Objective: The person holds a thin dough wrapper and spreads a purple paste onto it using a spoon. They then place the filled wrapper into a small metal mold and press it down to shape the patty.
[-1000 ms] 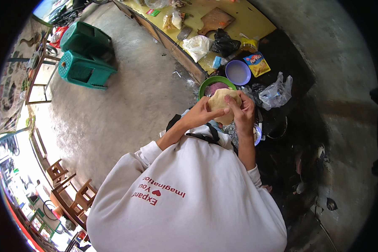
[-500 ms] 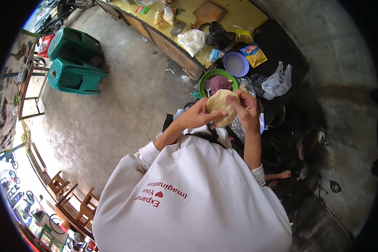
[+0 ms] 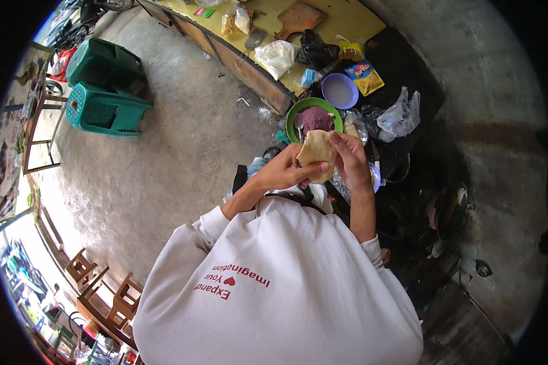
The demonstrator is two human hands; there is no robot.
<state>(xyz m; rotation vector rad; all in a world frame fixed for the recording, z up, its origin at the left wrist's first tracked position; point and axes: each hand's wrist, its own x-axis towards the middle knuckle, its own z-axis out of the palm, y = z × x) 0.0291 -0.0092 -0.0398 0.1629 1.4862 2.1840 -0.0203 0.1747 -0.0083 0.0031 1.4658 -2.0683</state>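
Note:
A flat, pale round of dough (image 3: 316, 153) hangs between my two hands in front of my chest. My left hand (image 3: 289, 168) pinches its lower left edge, thumb on the near face. On the opposite edge, my right hand (image 3: 351, 157) grips with thumb and fingers. Just beyond the dough lies a green bowl (image 3: 293, 111) holding a purple mash (image 3: 316, 119) and a spoon (image 3: 299, 123). A purple-blue bowl (image 3: 340, 91) of cloudy liquid stands behind it.
A yellow-topped table (image 3: 341, 15) carries a wooden cutting board (image 3: 299, 19), a white plastic bag (image 3: 276, 58) and a black bag (image 3: 317, 50). Right of the bowls are a yellow-blue packet (image 3: 365, 76) and a clear bag (image 3: 400, 115). Green plastic stools (image 3: 106, 109) stand at left.
The dough round has tilted and looks narrower, its edge bent between my fingers. My right hand has shifted slightly left and down. Another person's hand at the lower right has mostly gone from sight.

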